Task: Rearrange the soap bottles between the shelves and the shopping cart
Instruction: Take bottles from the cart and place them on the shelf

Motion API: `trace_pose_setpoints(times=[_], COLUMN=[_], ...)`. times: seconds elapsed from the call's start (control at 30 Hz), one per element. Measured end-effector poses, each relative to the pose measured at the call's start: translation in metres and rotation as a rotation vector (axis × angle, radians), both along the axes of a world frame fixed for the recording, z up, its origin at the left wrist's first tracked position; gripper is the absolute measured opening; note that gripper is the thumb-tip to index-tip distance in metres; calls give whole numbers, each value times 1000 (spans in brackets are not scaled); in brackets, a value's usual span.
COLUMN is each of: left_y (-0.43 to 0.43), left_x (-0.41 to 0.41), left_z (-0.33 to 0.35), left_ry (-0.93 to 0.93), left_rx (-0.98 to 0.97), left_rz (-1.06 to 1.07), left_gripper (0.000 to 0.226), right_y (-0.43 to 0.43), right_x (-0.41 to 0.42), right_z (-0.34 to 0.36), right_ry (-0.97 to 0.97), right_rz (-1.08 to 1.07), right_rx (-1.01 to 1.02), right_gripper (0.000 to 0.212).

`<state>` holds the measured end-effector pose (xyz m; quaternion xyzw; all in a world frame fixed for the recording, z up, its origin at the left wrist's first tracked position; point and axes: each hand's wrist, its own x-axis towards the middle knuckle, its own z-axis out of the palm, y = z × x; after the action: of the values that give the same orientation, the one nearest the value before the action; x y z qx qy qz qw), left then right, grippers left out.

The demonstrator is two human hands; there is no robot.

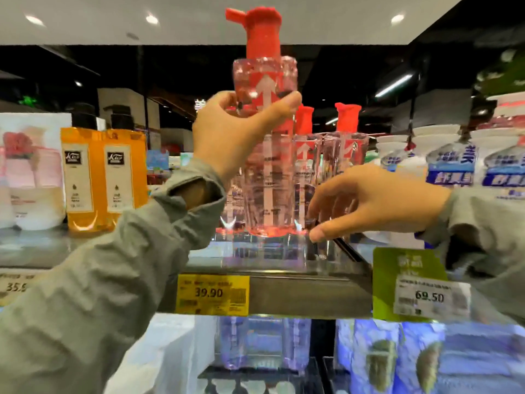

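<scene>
A tall clear pink soap bottle (267, 172) with a red pump stands at the front of the shelf (306, 291). My left hand (235, 132) grips it round the shoulder, just under the pump. My right hand (366, 203) is at its base on the right, fingers loosely curled and spread, fingertips touching the lower edge. Two more pink bottles with red pumps (345, 149) stand right behind it. The shopping cart is not in view.
Two orange bottles (103, 177) and a pink-white pack (31, 177) stand to the left. White-and-blue bottles (454, 166) fill the right. Price tags 39.90 (212, 294) and 69.50 (426, 297) hang on the shelf edge. Blue packs (397, 359) lie on the lower shelf.
</scene>
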<state>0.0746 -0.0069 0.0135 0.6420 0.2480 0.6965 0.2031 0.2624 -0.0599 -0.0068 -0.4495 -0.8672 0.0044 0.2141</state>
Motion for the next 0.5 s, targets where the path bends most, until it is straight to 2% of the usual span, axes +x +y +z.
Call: trace_pose_setpoints(times=[0.1,0.23,0.33,0.5], left_y=[24,45,52,58], left_x=[17,34,39,39], left_z=[-11,-28,-35,-39], left_ry=[61,138,177,268], left_rx=[-38,-121,-112,-128], left_rz=[1,-21,-4,-7], left_gripper=[68,69,69,88], right_y=[11,20,22,29], right_x=[1,6,11,15], right_z=[-6,-12,-17,-31], right_ry=[-14,-49,-20,60], right_rz=[-34,-64,-54,-44], right_rx=[23,8,15,-4], right_gripper=[40,19,21,19])
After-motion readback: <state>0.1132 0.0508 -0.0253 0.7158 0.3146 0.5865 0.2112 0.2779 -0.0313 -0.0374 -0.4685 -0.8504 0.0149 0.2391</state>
